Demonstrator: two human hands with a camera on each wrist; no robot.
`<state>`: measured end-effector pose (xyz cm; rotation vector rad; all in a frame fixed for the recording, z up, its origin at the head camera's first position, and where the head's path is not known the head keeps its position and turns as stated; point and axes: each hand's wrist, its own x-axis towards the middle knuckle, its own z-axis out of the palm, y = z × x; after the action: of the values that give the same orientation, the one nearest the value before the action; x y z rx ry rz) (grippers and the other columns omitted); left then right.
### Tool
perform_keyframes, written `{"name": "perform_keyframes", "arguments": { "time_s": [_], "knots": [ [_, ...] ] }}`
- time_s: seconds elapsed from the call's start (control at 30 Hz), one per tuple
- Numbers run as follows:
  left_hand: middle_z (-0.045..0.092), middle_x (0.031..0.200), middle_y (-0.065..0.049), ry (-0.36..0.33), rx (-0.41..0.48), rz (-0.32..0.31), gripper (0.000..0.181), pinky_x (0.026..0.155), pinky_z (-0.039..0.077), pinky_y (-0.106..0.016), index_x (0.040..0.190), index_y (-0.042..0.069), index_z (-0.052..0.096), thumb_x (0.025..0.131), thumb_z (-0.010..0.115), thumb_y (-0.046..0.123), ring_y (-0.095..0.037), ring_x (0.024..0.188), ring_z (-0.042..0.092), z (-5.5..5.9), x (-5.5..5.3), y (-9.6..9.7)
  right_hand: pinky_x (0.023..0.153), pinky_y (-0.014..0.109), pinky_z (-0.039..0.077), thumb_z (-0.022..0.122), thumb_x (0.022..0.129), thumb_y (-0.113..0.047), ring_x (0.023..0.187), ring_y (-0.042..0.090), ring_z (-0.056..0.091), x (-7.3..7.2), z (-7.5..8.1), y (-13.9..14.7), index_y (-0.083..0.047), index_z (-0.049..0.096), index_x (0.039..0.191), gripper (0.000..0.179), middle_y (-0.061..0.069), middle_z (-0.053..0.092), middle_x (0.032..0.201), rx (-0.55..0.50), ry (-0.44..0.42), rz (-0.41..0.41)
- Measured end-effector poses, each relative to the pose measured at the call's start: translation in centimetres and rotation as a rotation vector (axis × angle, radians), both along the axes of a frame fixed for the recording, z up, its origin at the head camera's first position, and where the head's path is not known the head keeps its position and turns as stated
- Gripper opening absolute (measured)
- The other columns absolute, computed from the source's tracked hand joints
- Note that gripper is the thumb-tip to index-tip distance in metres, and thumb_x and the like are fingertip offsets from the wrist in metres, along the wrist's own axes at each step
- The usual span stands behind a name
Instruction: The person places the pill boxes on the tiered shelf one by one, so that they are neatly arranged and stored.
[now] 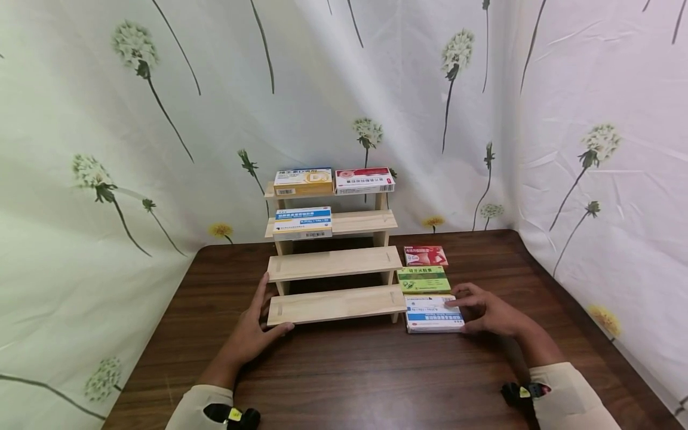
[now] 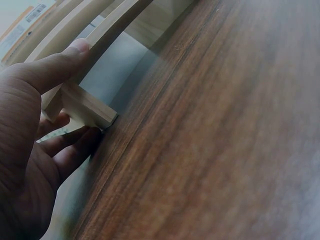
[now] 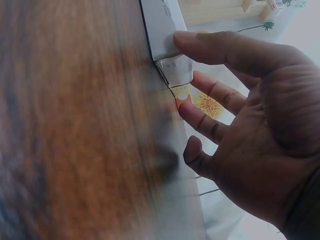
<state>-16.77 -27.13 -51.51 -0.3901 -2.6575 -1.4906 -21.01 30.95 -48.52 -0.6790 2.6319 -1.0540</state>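
Observation:
A stepped wooden rack (image 1: 335, 307) stands on the table. My left hand (image 1: 249, 331) grips the left end of its lowest shelf. In the left wrist view the thumb (image 2: 70, 60) lies along the shelf's front edge, while the fingers reach behind the short leg (image 2: 90, 107). To the right of the rack lies a blue-and-white medicine box (image 1: 434, 316). My right hand (image 1: 491, 313) holds this box at its right end, thumb on the near side. In the right wrist view the thumb touches the box (image 3: 165, 30) and the other fingers are bent around its end.
Behind the held box lie a green medicine box (image 1: 423, 279) and a red one (image 1: 426, 255). The top shelf carries a yellow-and-white box (image 1: 303, 181) and a red-and-white box (image 1: 364, 180). Another blue-and-white box (image 1: 303, 223) sits below them. Flower-patterned cloth (image 1: 322, 107) hangs around the table.

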Motion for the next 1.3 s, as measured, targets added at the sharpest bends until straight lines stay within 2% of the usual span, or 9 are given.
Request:
{"name": "perform_keyframes", "arguments": {
  "time_s": [0.2,0.53,0.77,0.97,1.3],
  "knots": [
    [0.034,0.172,-0.035,0.002,0.005,-0.004,0.126,0.1,0.06,-0.064,0.173,0.051,-0.009,0.096,0.089,0.03,-0.058,0.15,0.049,0.0,0.0,0.0,0.115,0.064,0.037,0.094,0.084,-0.019,0.145,0.047,0.045,0.1,-0.1,0.0,-0.024,0.082,0.131,0.049,0.017,0.052,0.154,0.005,0.001,0.007],
    [0.034,0.172,-0.035,0.005,0.008,-0.005,0.126,0.101,0.059,-0.065,0.173,0.05,-0.009,0.096,0.088,0.029,-0.059,0.15,0.049,0.0,0.0,0.0,0.116,0.075,0.035,0.095,0.085,-0.021,0.147,0.05,0.044,0.0,-0.2,-0.2,-0.024,0.082,0.133,0.05,0.021,0.051,0.158,0.009,-0.049,-0.019],
    [0.035,0.172,-0.035,0.004,-0.002,0.0,0.126,0.1,0.06,-0.064,0.173,0.05,-0.009,0.096,0.089,0.03,-0.058,0.148,0.051,-0.1,0.0,0.0,0.115,0.064,0.04,0.096,0.084,-0.025,0.145,0.045,0.048,-0.1,-0.3,0.1,-0.03,0.084,0.128,0.047,0.017,0.054,0.156,0.04,-0.032,-0.031],
    [0.038,0.171,-0.033,0.008,0.005,-0.007,0.127,0.096,0.063,-0.051,0.174,0.048,-0.009,0.095,0.089,0.028,-0.055,0.145,0.056,0.2,0.2,0.2,0.112,0.056,0.042,0.095,0.085,-0.026,0.142,0.042,0.049,0.0,-0.1,0.4,-0.023,0.083,0.13,0.047,0.019,0.056,0.155,0.023,0.006,0.019],
    [0.038,0.171,-0.033,0.011,0.003,-0.008,0.127,0.096,0.063,-0.05,0.173,0.049,-0.009,0.096,0.089,0.028,-0.054,0.146,0.056,0.2,0.1,0.1,0.108,0.055,0.046,0.093,0.086,-0.027,0.141,0.045,0.05,0.4,0.8,1.2,-0.02,0.083,0.131,0.047,0.021,0.055,0.156,0.0,0.028,0.012]
  ]
}}
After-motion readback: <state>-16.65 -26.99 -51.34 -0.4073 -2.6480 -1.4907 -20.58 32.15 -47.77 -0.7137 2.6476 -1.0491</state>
